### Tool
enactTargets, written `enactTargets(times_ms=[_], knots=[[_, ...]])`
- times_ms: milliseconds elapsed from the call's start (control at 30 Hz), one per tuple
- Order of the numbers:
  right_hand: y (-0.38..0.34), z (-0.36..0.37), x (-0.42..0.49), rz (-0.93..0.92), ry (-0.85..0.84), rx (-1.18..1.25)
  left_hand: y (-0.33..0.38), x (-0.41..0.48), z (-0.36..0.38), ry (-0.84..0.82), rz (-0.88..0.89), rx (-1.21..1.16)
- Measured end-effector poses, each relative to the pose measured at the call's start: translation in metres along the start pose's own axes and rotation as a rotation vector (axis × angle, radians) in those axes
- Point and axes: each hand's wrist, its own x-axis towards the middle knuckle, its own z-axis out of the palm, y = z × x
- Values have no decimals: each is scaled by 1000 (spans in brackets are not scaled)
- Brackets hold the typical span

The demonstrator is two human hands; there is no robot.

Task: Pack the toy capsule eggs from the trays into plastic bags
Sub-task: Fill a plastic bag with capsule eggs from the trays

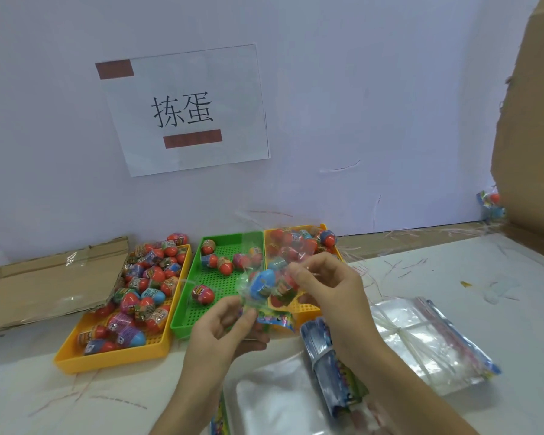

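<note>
over the near ends of the green tray (pixel 182 321) and the right yellow tray (pixel 305 310), a clear plastic bag (pixel 252 246) is held off the table between both hands. the bag lies with its long axis running near to far, tilted slightly: a printed strip (pixel 276 320) at its near end, loose clear film at its far end. inside it a blue egg (pixel 262 282) and at least one red egg (pixel 284 287) sit side by side about mid-length; a full count cannot be made through the film. the left hand (pixel 223 331) is below and to the left of the bag, thumb and forefinger pinching its near left edge beside the printed strip, remaining fingers loosely curled underneath. the right hand (pixel 330 287) is on the bag's right side, fingers bent inward and gripping the film next to the red egg. which end of the bag is open cannot be told. judgement: the bag is part filled and any further egg must enter along the long axis. the closest loose egg (pixel 203 293) lies in the green tray just left of the bag, nearer the left hand. the left yellow tray (pixel 107 361) holds the largest stock, well apart to the left.
</note>
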Motion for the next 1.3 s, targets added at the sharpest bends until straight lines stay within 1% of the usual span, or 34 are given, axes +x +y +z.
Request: enactTargets(times_ms=[167, 233, 367, 400, 533, 600, 700, 767, 867, 967, 1067, 1133, 1233, 1300], knots=[[0, -6, 5, 120, -81, 21, 2, 2, -3, -6, -4, -39], [2, -4, 4, 158, -127, 5, 3, 1, 0, 20, 20, -43], [4, 1, 0, 203, -202, -13, 4, -3, 1, 5, 130, 105], [5, 2, 0, 202, -195, 15, 4, -3, 0, -4, 155, 145], [3, 1, 2, 227, -53, 136, 2, -6, 3, -62, 210, 231], [1, -1, 3, 207, -31, 113, 2, -8, 5, -67, 250, 275], [-3, -2, 2, 130, -44, 7, 1, -10, 6, -53, 324, 339], [-5, -2, 2, 90, -47, -50, 1, -11, 5, -11, 352, 336], [-10, -4, 3, 62, -36, -21, 5, -12, 5, 62, 337, 246], [-13, -4, 3, 51, -54, -5, 6, -12, 5, 77, 286, 178], [-13, -4, 2, 56, -67, -4, 5, -11, 4, 102, 271, 165], [-11, -4, 2, 62, -65, 15, 5, -11, 4, 75, 263, 124], [-7, -5, 5, 73, -23, 23, 6, -10, 7, 41, 123, -20], [-4, -6, 7, 136, 0, 98, 8, -9, 10, 43, 17, -145]])
